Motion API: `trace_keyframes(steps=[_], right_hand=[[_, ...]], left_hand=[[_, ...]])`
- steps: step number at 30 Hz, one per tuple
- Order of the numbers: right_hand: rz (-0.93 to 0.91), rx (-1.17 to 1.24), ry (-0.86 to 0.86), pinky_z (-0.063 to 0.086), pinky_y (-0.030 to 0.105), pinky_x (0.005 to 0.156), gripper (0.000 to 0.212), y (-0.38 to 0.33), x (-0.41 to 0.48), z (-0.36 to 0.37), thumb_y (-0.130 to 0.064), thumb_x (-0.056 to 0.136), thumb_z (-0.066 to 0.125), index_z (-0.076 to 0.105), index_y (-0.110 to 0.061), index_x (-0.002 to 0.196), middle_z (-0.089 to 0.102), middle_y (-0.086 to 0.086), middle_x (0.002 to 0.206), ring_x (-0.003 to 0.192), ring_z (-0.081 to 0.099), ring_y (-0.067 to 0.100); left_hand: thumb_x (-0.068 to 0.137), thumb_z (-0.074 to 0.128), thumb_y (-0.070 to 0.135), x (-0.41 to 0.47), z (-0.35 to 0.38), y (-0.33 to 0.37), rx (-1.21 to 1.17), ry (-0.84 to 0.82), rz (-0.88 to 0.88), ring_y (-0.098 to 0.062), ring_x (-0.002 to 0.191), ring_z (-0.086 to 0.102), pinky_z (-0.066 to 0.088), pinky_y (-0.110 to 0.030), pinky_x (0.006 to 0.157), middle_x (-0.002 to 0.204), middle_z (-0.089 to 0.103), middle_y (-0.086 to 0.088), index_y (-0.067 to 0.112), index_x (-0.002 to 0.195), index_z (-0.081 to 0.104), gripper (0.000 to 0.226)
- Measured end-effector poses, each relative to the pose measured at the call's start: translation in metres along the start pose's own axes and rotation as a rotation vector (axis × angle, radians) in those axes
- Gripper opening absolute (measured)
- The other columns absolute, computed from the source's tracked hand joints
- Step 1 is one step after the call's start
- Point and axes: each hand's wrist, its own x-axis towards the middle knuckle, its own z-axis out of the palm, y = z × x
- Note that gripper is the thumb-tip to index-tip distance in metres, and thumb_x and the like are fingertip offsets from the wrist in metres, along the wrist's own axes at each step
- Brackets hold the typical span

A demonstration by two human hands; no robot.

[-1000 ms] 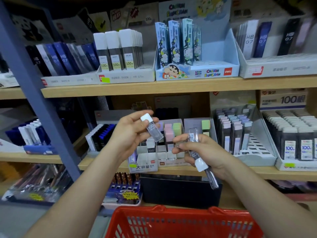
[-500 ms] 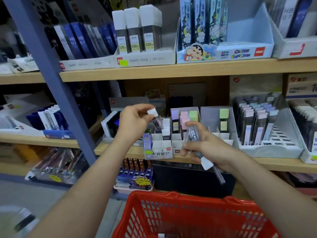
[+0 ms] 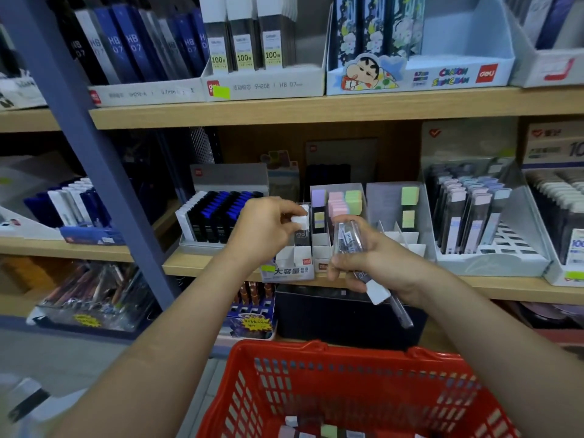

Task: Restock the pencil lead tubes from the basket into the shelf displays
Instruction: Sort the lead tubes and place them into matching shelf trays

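Left hand (image 3: 265, 230) pinches a white-capped lead tube (image 3: 301, 227) above the small display box (image 3: 292, 263); right hand (image 3: 376, 263) grips several tubes (image 3: 349, 240) just right of it; red basket (image 3: 319, 368) below.

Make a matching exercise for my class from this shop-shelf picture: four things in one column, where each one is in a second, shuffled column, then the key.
Column one
1. white-capped tube
2. bundle of tubes
3. red basket
4. cartoon display box

Column two
A. gripped in the right hand
B. standing on the upper shelf
C. pinched in the left hand
D. lowest in view, under both forearms

Pairs: 1-C, 2-A, 3-D, 4-B
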Motion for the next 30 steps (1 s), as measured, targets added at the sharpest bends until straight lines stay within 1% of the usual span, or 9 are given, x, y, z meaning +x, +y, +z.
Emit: trace_keyframes(steps=[4, 7, 9, 13, 15, 19, 22, 26, 30], right_hand=[[-0.001, 0.021, -0.016, 0.037, 0.034, 0.058, 0.065, -0.002, -0.004, 0.001, 0.007, 0.094, 0.053, 0.033, -0.032, 0.143, 0.069, 0.013, 0.069, 0.042, 0.049, 0.012], [0.002, 0.048, -0.007, 0.037, 0.032, 0.057, 0.067, -0.001, -0.005, 0.003, 0.004, 0.096, 0.052, 0.03, -0.034, 0.146, 0.067, 0.011, 0.067, 0.042, 0.047, 0.011], [-0.019, 0.055, -0.011, 0.037, 0.031, 0.055, 0.053, -0.001, -0.005, 0.003, 0.002, 0.097, 0.052, 0.04, -0.025, 0.14, 0.065, 0.01, 0.067, 0.042, 0.047, 0.01], [-0.062, 0.063, -0.008, 0.035, 0.033, 0.056, 0.027, -0.003, -0.008, 0.004, -0.001, 0.097, 0.053, 0.052, -0.006, 0.123, 0.064, 0.011, 0.073, 0.041, 0.049, 0.006], [-0.056, 0.115, 0.009, 0.034, 0.034, 0.058, 0.023, -0.004, -0.009, 0.003, -0.003, 0.096, 0.056, 0.057, -0.002, 0.119, 0.066, 0.014, 0.077, 0.041, 0.051, 0.003], [-0.068, 0.139, -0.012, 0.034, 0.032, 0.059, 0.008, -0.007, -0.01, 0.001, -0.007, 0.093, 0.06, 0.063, -0.004, 0.1, 0.068, 0.015, 0.077, 0.041, 0.051, 0.003], [-0.049, 0.205, 0.016, 0.036, 0.028, 0.057, 0.002, -0.007, -0.009, -0.001, -0.006, 0.09, 0.063, 0.064, -0.006, 0.092, 0.066, 0.016, 0.078, 0.04, 0.047, 0.006], [-0.038, 0.404, 0.162, 0.036, 0.019, 0.04, 0.016, -0.007, -0.006, -0.011, -0.01, 0.083, 0.071, 0.061, -0.003, 0.094, 0.067, 0.007, 0.074, 0.042, 0.042, 0.01], [-0.092, 0.539, 0.176, 0.035, 0.018, 0.038, 0.02, -0.013, -0.007, -0.015, -0.022, 0.077, 0.072, 0.063, -0.006, 0.083, 0.06, 0.003, 0.069, 0.043, 0.041, 0.009]], left_hand=[[0.09, 0.065, 0.011, -0.002, 0.006, -0.004, 0.1, -0.08, 0.061, -0.017, 0.103, 0.058, 0.037, -0.014, 0.089, 0.109, 0.064, -0.004, 0.011, 0.111, 0.073, 0.022], [0.091, 0.063, 0.01, -0.001, 0.008, -0.005, 0.133, -0.071, 0.085, -0.021, 0.104, 0.06, 0.045, -0.025, 0.094, 0.109, 0.067, -0.006, 0.011, 0.108, 0.074, 0.02], [0.09, 0.064, 0.012, 0.0, 0.008, -0.005, 0.147, -0.046, 0.081, -0.021, 0.099, 0.063, 0.049, -0.032, 0.091, 0.103, 0.07, -0.004, 0.012, 0.102, 0.075, 0.016], [0.09, 0.065, 0.02, -0.003, 0.003, 0.002, 0.159, 0.018, 0.066, -0.017, 0.093, 0.061, 0.049, -0.031, 0.084, 0.1, 0.069, 0.0, 0.015, 0.104, 0.074, 0.017], [0.093, 0.062, 0.025, -0.004, -0.006, 0.015, -0.064, 0.008, -0.011, -0.008, 0.085, 0.063, 0.052, -0.026, 0.08, 0.098, 0.069, 0.007, 0.02, 0.109, 0.072, 0.02], [0.092, 0.063, 0.021, -0.006, -0.019, 0.043, -0.595, -0.307, -0.135, -0.014, 0.073, 0.068, 0.057, -0.025, 0.07, 0.092, 0.071, -0.003, 0.018, 0.12, 0.065, 0.029], [0.085, 0.071, 0.01, -0.006, -0.021, 0.046, -0.737, -0.244, -0.206, -0.016, 0.065, 0.066, 0.056, -0.024, 0.065, 0.077, 0.07, -0.011, 0.013, 0.105, 0.07, 0.02], [0.078, 0.073, 0.001, -0.005, -0.024, 0.04, -0.981, -0.194, -0.358, -0.015, 0.056, 0.064, 0.054, -0.021, 0.056, 0.066, 0.068, -0.009, 0.007, 0.082, 0.063, 0.013], [0.076, 0.075, 0.002, -0.01, -0.026, 0.044, -0.912, -0.32, -0.303, -0.021, 0.067, 0.067, 0.055, -0.03, 0.065, 0.074, 0.072, -0.012, 0.013, 0.092, 0.068, 0.021]])
